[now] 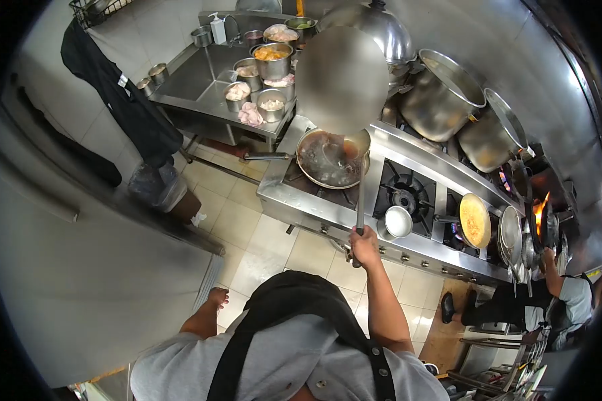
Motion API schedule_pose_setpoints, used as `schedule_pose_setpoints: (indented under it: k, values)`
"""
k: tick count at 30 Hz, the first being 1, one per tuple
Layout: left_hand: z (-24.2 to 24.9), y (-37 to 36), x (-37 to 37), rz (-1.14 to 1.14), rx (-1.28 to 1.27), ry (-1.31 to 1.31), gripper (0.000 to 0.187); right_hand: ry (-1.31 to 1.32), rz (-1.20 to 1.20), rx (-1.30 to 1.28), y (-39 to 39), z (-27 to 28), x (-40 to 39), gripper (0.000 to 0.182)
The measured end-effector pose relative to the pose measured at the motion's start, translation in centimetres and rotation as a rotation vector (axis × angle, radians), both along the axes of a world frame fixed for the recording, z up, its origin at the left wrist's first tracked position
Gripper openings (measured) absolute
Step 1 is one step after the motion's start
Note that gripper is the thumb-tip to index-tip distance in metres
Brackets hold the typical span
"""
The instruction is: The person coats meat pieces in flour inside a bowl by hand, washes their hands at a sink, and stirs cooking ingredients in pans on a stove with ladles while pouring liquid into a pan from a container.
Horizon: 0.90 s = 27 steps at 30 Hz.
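My right hand [364, 247] is wrapped round the dark grip of a long-handled cooking utensil [361, 197]. The utensil's head dips into a frying pan [306, 175] of dark, bubbling liquid on the left burner, so its exact shape is hard to make out. The pan's handle [267, 156] sticks out to the left, with no hand on it. Low at my left side, my left hand [218, 297] hangs beside a large grey panel, its fingers loosely curled and apart, holding nothing.
Stockpots [441, 97] stand behind the stove [344, 212]. A small metal pot [398, 222] and a pan of yellowish food [475, 220] are to the right. Another person [515, 301] works near a flame. Metal containers of food [272, 105] sit by the sink at left.
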<state>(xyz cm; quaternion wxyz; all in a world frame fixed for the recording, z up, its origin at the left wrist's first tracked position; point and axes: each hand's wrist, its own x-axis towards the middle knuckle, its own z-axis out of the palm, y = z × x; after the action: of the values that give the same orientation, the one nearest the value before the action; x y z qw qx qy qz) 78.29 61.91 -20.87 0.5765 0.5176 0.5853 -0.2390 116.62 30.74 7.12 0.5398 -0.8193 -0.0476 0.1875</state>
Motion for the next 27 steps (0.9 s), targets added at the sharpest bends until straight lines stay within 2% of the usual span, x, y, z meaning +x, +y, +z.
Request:
schedule_pose_setpoints:
  k: [6, 11, 14, 17, 20, 23, 27]
  values:
    - [0.7, 3.1, 3.4, -0.039, 0.084, -0.104, 0.026, -0.47, 0.06, -0.296, -1.1, 1.6, -1.7, 0.023]
    - [-0.8, 3.7, 4.6, 0.004, 0.129, -0.157, 0.027, -0.485, 0.012, -0.655, 0.0, 3.2, -4.1, 0.03]
    - [-1.0, 3.3, 4.8, -0.095, 0.094, -0.129, 0.03, -0.459, 0.039, -0.878, 0.0, 1.8, -3.7, 0.035]
    - [-1.4, 2.3, 4.2, -0.061, 0.053, -0.103, 0.031, -0.455, 0.113, -0.794, 0.2, 1.0, -3.9, 0.028]
    - [-1.1, 1.5, 3.6, -0.071, 0.041, -0.079, 0.03, -0.529, 0.159, -0.515, -0.1, -0.9, -3.7, 0.026]
    - [-1.3, 1.7, 3.2, -0.061, 0.019, -0.067, 0.03, 0.349, 0.068, 0.32, -0.1, 1.2, -2.4, 0.023]
    - [-0.7, 2.1, 2.7, -0.004, 0.038, -0.089, 0.032, 0.679, 0.042, 1.056, -2.3, 6.6, -1.4, 0.019]
